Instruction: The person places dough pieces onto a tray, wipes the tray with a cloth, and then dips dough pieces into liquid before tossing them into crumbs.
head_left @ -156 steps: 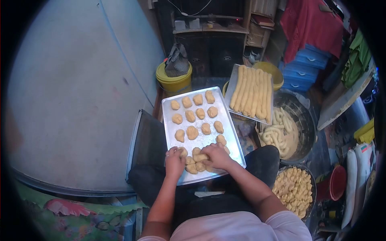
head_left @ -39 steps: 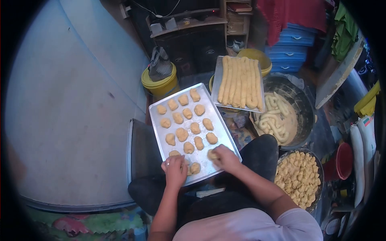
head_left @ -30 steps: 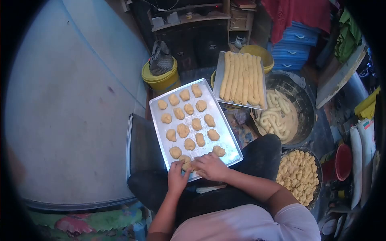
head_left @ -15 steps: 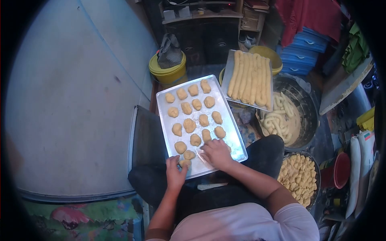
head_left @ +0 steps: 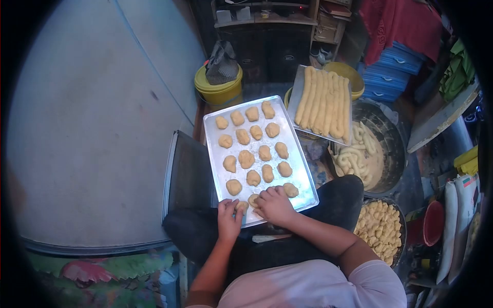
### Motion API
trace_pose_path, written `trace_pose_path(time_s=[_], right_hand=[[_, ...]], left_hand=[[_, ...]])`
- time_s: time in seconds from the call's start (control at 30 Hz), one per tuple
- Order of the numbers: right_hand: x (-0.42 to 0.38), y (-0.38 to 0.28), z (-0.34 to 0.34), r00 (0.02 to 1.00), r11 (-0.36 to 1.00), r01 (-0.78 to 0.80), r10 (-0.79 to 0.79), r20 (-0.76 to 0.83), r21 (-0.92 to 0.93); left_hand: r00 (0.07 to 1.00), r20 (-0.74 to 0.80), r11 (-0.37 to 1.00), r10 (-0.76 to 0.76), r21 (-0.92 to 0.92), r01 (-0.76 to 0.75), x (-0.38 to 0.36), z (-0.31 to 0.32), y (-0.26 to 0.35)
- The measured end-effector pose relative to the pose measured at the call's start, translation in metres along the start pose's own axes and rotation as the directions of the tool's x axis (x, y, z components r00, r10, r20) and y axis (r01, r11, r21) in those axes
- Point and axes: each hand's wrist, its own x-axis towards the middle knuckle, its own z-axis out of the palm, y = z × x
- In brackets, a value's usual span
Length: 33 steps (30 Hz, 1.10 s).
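Note:
A silver baking tray [head_left: 303, 188] rests across my lap, with rows of yellowish dough pieces [head_left: 246, 159] spread over it. At its near left corner, the fingers of my left hand [head_left: 228, 219] close around a small dough piece [head_left: 241, 206]. Just to the right, my right hand [head_left: 276, 206] has its fingertips curled against another dough piece [head_left: 253, 200], partly covered by the fingers. One more dough lump [head_left: 290, 190] lies beyond my right hand, near the tray's right edge.
Beyond the tray, a second tray [head_left: 294, 110] carries long dough ropes. A dark basin [head_left: 393, 149] with pale dough strands stands right, above a round container of many small dough pieces [head_left: 380, 228]. A yellow bucket [head_left: 218, 92] stands behind; a red bucket [head_left: 434, 223] is far right.
My right hand has shifted toward the near left corner, onto a dough piece there. That piece now sits farther right, beside the one at my left hand. The view has swung slightly.

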Motion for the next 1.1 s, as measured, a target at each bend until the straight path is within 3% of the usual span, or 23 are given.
trace_pose_path(time_s=[0.07, 0.13, 0.2, 0.33, 0.4, 0.53, 0.6, 0.73, 0.8, 0.83, 0.9, 1.1], right_hand=[[-0.006, 0.005, 0.008, 0.978, 0.995, 0.077, -0.089, -0.190, -0.071], [-0.008, 0.006, 0.013, 0.988, 0.997, 0.048, -0.056, -0.146, -0.053], [-0.009, 0.006, 0.012, 0.994, 0.999, 0.021, -0.025, -0.105, -0.038], [-0.018, 0.015, -0.008, 0.970, 0.996, -0.040, 0.058, -0.237, 0.079], [-0.027, 0.028, -0.023, 0.942, 0.979, -0.126, 0.169, -0.290, 0.162], [-0.042, 0.052, -0.026, 0.939, 0.947, -0.271, 0.300, -0.171, 0.174], [-0.045, 0.064, -0.014, 0.928, 0.858, -0.318, 0.368, -0.051, 0.404], [-0.047, 0.065, -0.012, 0.862, 0.749, -0.367, 0.497, -0.103, 0.551], [-0.045, 0.062, -0.015, 0.911, 0.897, -0.383, 0.406, -0.072, 0.219], [-0.043, 0.057, -0.016, 0.912, 0.898, -0.380, 0.404, -0.075, 0.222], [-0.041, 0.044, -0.015, 0.939, 0.979, -0.201, 0.196, -0.282, 0.012], [-0.035, 0.040, 0.008, 0.978, 0.993, -0.121, 0.118, -0.175, -0.005]], left_hand=[[0.999, 0.007, 0.998, 0.045, 0.044, -0.046, 0.003, 0.003, -0.001], [0.995, 0.014, 0.991, 0.096, 0.094, -0.097, 0.005, 0.005, -0.001], [0.996, 0.081, 0.993, -0.038, 0.118, 0.028, 0.008, 0.008, 0.003], [0.995, 0.100, 0.946, -0.020, 0.323, -0.013, 0.013, 0.006, 0.018], [0.986, 0.130, 0.930, 0.108, 0.338, -0.147, 0.011, 0.005, 0.024], [0.955, 0.190, 0.899, 0.228, 0.336, -0.282, 0.012, 0.019, 0.033], [0.941, 0.246, 0.896, 0.231, 0.324, -0.305, 0.015, 0.028, 0.031], [0.937, 0.240, 0.900, 0.254, 0.296, -0.319, 0.017, 0.032, 0.032], [0.936, 0.231, 0.901, 0.266, 0.286, -0.327, 0.020, 0.034, 0.031], [0.936, 0.230, 0.899, 0.268, 0.290, -0.329, 0.021, 0.033, 0.032], [0.945, 0.245, 0.913, 0.217, 0.291, -0.285, 0.020, 0.032, 0.036], [0.953, 0.246, 0.932, 0.177, 0.268, -0.243, 0.019, 0.031, 0.037]])
